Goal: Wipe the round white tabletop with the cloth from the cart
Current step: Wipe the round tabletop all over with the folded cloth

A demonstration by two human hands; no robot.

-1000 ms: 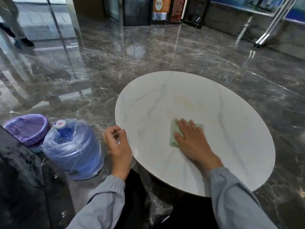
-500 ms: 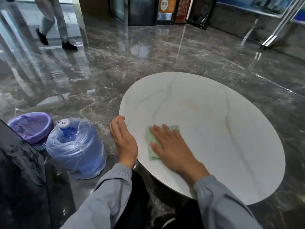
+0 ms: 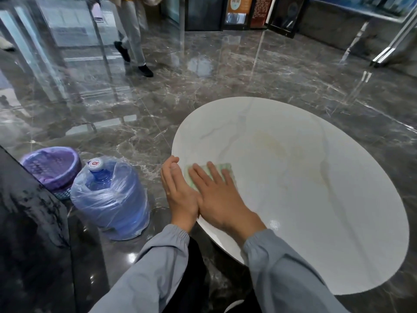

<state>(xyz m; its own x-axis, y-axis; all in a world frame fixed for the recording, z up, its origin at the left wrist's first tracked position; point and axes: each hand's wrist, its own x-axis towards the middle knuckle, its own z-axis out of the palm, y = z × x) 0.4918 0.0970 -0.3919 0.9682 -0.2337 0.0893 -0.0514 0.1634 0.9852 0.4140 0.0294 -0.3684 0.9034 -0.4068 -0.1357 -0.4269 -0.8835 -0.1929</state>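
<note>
right hand (image 3: 216, 197) flat on the cloth (image 3: 226, 166), fingers spread; left hand (image 3: 178, 195) cupped at the tabletop (image 3: 316, 199) rim, fingers together, empty; I'd sweep straight into that palm, even pressure

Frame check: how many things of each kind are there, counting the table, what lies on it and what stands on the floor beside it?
Round tabletop: 1
Green cloth: 1
Water jug: 1
Lined basket: 1
Total: 4
</note>
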